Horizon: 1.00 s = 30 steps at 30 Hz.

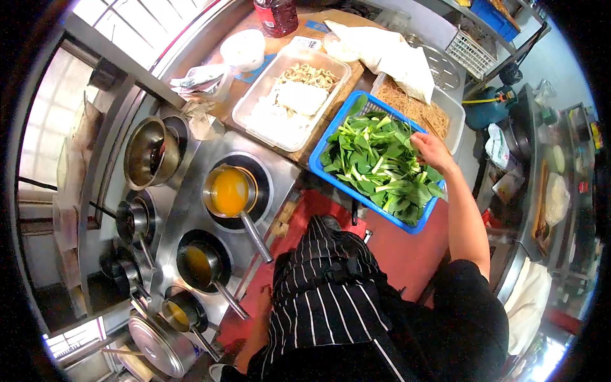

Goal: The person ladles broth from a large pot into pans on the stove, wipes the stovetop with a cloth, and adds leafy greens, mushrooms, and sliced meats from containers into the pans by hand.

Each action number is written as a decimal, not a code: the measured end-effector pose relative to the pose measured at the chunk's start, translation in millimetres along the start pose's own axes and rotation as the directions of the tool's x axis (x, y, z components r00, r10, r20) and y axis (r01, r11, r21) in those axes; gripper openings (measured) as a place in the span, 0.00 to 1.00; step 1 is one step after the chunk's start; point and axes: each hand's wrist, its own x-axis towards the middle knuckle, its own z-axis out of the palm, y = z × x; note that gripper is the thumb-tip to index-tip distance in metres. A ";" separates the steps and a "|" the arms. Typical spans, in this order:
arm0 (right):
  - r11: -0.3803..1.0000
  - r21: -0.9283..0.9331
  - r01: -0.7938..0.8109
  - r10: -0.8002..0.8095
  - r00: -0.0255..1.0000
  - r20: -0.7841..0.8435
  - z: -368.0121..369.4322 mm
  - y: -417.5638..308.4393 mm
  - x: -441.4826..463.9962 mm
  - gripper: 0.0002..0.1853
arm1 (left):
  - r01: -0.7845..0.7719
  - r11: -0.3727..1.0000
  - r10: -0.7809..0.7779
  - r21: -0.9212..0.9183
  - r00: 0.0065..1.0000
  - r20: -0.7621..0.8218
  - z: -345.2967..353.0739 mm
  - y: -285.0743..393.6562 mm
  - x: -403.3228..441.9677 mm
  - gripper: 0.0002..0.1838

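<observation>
"What's closest to us?"

"The striped apron [337, 299], with a black sleeve [474, 296] beside it. The right arm reaches past them to the leafy greens [375, 159]."

"Where are those?"

"Heaped in a blue basket [385, 214], just beyond the apron. A tray of noodles [414, 111] sits next to its far side, and a clear tub [293, 148] lies to its left."

"And the grip?"

"The right hand [431, 151] is at the basket's right edge, fingers curled in at the greens. I can't tell whether they pinch stems or only rest there. The left hand [264, 302] hangs low by the apron, near the pan handles, partly lost in shadow; I can't make out its grip either."

"How would the greens handle?"

"Light and soft, I'd say, the leaves easily bruised and perhaps slippery if wet. The pale stems look firmer, so I'd gather a loose bunch by those. The basket seems stiff plastic; its rim is the place to hold it."

"Any writing?"

"The bottle of red liquid [277, 16] wears a label, too small to read. A white label [305, 43] by the tub has dark marks, also illegible. I can't name any brand."
</observation>
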 end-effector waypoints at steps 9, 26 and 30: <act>0.833 -0.466 0.298 -0.502 0.760 -0.412 24.3 20.6 22.7 0.15 | 0.013 1.000 -0.013 -0.009 1.000 -0.014 1.9 7.7 -19.1 0.16; 0.588 -0.713 0.380 -0.560 0.828 -0.020 39.4 10.0 10.5 0.13 | 0.053 0.998 -0.051 0.034 0.997 -0.051 10.9 29.4 -38.0 0.20; 0.854 -0.419 0.307 -0.354 0.935 -0.036 19.9 -8.1 6.6 0.22 | 0.129 0.984 -0.121 0.125 0.990 -0.066 5.1 10.3 -26.2 0.23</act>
